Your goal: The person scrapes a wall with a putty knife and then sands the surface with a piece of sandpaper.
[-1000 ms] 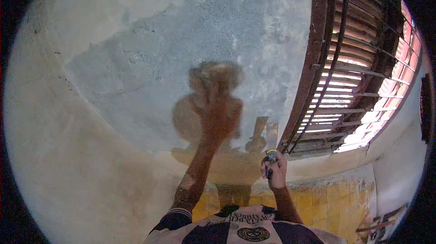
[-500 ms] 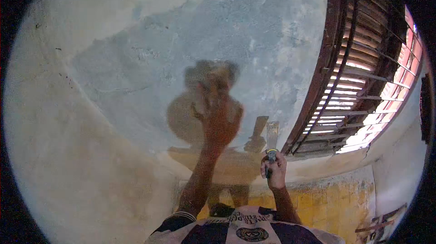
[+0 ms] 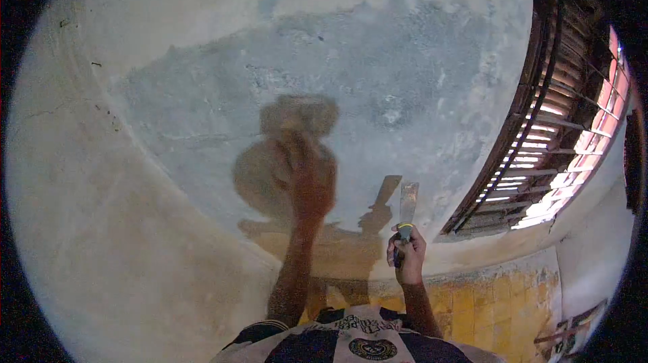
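Observation:
My left hand (image 3: pixel 312 177) is raised against the wall, over a grey-blue patch (image 3: pixel 378 86) on the pale plaster. Its fingers are smeared by motion, and I cannot tell whether it holds anything. A blocky dark shadow lies on the wall just beyond the fingertips, with a rounder shadow beside the hand. Lower and to the right, my right hand (image 3: pixel 408 255) grips the dark handle of a putty knife (image 3: pixel 408 202), a yellow band near its blade. The flat blade points up, in front of the wall, with its own shadow to its left.
A barred window with wooden slats (image 3: pixel 540 133) runs along the right side, light coming through. Yellow paint, worn in places, covers the lower wall (image 3: pixel 486 302). At lower right, a dark wooden piece (image 3: pixel 574 329) stands by the white wall.
My left hand has shifted a little left and downward over the patch. The view has turned, so patch and window sit farther right. My right hand still holds the putty knife upright.

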Tool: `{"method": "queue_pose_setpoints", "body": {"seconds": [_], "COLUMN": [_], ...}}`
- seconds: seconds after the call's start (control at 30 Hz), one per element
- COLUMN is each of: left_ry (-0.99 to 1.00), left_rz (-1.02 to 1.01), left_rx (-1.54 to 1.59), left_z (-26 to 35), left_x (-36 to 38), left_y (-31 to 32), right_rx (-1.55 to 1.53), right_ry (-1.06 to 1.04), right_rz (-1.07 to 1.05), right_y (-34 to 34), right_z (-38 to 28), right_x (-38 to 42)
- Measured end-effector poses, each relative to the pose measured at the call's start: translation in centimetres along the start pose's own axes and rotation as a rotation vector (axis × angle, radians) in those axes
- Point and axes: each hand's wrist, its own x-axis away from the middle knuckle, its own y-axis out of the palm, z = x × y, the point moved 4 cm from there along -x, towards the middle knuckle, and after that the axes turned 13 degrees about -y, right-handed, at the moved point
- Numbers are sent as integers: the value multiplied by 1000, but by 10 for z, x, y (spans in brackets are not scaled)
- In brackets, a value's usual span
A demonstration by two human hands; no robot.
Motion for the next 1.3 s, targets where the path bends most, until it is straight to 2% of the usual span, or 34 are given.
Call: {"method": "queue_pose_setpoints", "body": {"seconds": [0.13,0.23,0.33,0.43,0.5,0.57,0.63,0.7,0.8,0.9,0.97,1.03,1.13,1.2,1.3], "left_ry": [-78,-123,153,28,-57,-130,-150,-111,30,-51,-54,-40,3,36,15], "left_rz": [237,44,-112,-103,86,172,211,199,-22,137,195,222,222,220,413], "left_rx": [141,-18,4,-76,157,-8,-27,107,-14,-76,139,181,51,54,242], "left_z": [-71,-47,-22,-64,-102,-160,-173,-154,-115,-161,-202,-228,-224,-193,-245], "left_x": [-41,-29,0,-23,-56,-85,-87,-64,-29,-50,-84,-91,-77,-71,-103], "left_y": [-50,-42,-57,-50,-70,-60,-68,-63,-85,-78,-81,-69,-48,-70,-75], "right_rx": [-5,-46,-44,-38,0,1,-34,-21,-23,-34,-33,-26,-16,-42,-30], "right_ry": [-57,16,7,45,47,41,35,53,64,69,61,36,77,56,-11], "right_rz": [-5,0,-68,-76,-69,-65,-65,-80,-122,-141,-138,-139,-180,-177,-179], "right_y": [14,31,54,73,81,87,93,101,122,146,157,167,182,191,192], "right_z": [18,24,20,24,26,31,41,49,57,63,68,77,84,85,81], "right_x": [9,18,21,25,29,33,39,41,43,47,52,57,64,69,71]}}
